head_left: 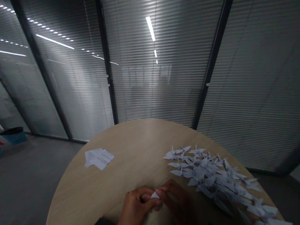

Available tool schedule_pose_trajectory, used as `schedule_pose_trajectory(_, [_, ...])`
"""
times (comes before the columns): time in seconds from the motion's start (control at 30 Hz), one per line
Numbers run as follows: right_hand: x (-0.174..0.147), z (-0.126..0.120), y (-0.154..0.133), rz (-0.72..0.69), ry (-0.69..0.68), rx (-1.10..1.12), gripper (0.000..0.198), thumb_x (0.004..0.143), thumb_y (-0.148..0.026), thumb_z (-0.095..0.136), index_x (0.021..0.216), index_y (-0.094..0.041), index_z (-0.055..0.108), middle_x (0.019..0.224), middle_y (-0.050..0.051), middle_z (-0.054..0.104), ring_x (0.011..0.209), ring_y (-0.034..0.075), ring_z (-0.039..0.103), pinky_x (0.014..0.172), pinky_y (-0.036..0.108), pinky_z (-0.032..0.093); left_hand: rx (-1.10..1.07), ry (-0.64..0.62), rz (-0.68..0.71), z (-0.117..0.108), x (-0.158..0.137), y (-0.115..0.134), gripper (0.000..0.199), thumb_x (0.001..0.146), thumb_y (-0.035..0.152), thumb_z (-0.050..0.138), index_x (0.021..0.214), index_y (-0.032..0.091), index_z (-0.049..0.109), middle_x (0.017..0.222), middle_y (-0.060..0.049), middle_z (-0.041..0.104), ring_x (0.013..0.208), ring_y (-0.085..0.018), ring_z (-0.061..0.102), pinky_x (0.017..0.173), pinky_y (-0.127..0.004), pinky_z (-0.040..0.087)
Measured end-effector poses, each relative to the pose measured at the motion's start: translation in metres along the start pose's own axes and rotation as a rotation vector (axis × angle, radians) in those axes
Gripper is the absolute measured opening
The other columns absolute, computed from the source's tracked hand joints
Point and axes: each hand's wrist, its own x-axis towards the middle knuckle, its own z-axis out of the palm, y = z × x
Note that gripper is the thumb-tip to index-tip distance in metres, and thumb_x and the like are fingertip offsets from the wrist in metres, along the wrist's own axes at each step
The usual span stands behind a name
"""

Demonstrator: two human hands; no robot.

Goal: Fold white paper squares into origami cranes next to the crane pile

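Held piece (154, 195), cranes (204, 172), sheets (98, 158): matt paper; tabletop (139, 151): smooth wood-look w/ slight sheen; partition (131, 35): glossy glass

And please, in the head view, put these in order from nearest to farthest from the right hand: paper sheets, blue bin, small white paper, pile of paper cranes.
1. Small white paper: between left hand and right hand.
2. Pile of paper cranes: right, on the table.
3. Paper sheets: table's left side.
4. Blue bin: on the floor, far left.

The left hand (134, 206) and right hand (177, 203) partly hide the paper piece (154, 195). Print on the left sheets (98, 158) is unreadably small. The frame cuts off the near bench (139, 144) and nearest cranes (275, 222).
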Motion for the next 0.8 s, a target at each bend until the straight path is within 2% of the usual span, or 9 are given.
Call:
schedule_pose_trajectory(0.13, [0.004, -0.004, 0.000, 0.176, 0.052, 0.007, 0.034, 0.076, -0.050, 0.056, 0.064, -0.019, 0.065, 0.063, 0.003, 0.065, 0.061, 0.018, 0.063, 0.060, 0.026, 0.048, 0.031, 0.055, 0.100, 0.000, 0.000, 0.003, 0.022, 0.060, 0.015, 0.074, 0.078, 0.019, 0.065, 0.058, 0.004, 0.067, 0.056, -0.013, 0.060, 0.054, -0.020, 0.042])
schedule_pose_trajectory(0.27, [0.007, -0.004, -0.001, 0.261, 0.043, 0.083, 0.040, 0.073, -0.058, 0.056, 0.066, -0.020, 0.065, 0.065, 0.004, 0.069, 0.064, 0.021, 0.065, 0.060, 0.028, 0.050, 0.110, 0.123, 0.211, -0.003, -0.004, 0.011, 0.013, 0.067, 0.021, 0.071, 0.080, 0.022, 0.070, 0.067, 0.001, 0.072, 0.065, -0.016, 0.064, 0.062, -0.022, 0.047])
schedule_pose_trajectory(0.37, [0.007, -0.001, 0.001, 0.292, 0.017, 0.207, 0.042, 0.069, -0.061, 0.058, 0.065, -0.020, 0.064, 0.060, 0.002, 0.068, 0.059, 0.020, 0.064, 0.056, 0.027, 0.050, 0.120, 0.145, 0.258, -0.006, -0.006, 0.014, 0.013, 0.071, 0.027, 0.070, 0.083, 0.023, 0.073, 0.078, -0.002, 0.075, 0.072, -0.019, 0.067, 0.068, -0.024, 0.050])
schedule_pose_trajectory(0.5, [0.006, 0.002, 0.004, 0.318, -0.100, 0.349, 0.040, 0.068, -0.058, 0.061, 0.067, -0.018, 0.064, 0.061, 0.001, 0.066, 0.060, 0.018, 0.062, 0.059, 0.026, 0.050, 0.142, 0.145, 0.341, -0.008, -0.007, 0.013, 0.014, 0.074, 0.032, 0.068, 0.083, 0.025, 0.075, 0.079, -0.004, 0.076, 0.074, -0.020, 0.068, 0.070, -0.025, 0.051])
schedule_pose_trajectory(0.6, [0.006, 0.002, 0.001, 0.316, -0.167, 0.364, 0.041, 0.070, -0.058, 0.059, 0.064, -0.018, 0.064, 0.060, 0.001, 0.064, 0.060, 0.016, 0.060, 0.060, 0.025, 0.049, 0.178, 0.149, 0.393, -0.009, -0.008, 0.013, 0.016, 0.075, 0.036, 0.067, 0.084, 0.026, 0.075, 0.077, -0.004, 0.074, 0.072, -0.020, 0.068, 0.068, -0.025, 0.052])
schedule_pose_trajectory(0.8, [0.006, -0.002, -0.007, 0.280, -0.193, 0.395, 0.042, 0.070, -0.059, 0.059, 0.056, -0.019, 0.061, 0.055, 0.000, 0.060, 0.057, 0.015, 0.057, 0.058, 0.024, 0.047, 0.166, 0.123, 0.435, -0.009, -0.010, 0.019, 0.022, 0.079, 0.041, 0.061, 0.087, 0.026, 0.076, 0.079, -0.006, 0.072, 0.074, -0.020, 0.065, 0.069, -0.027, 0.051])
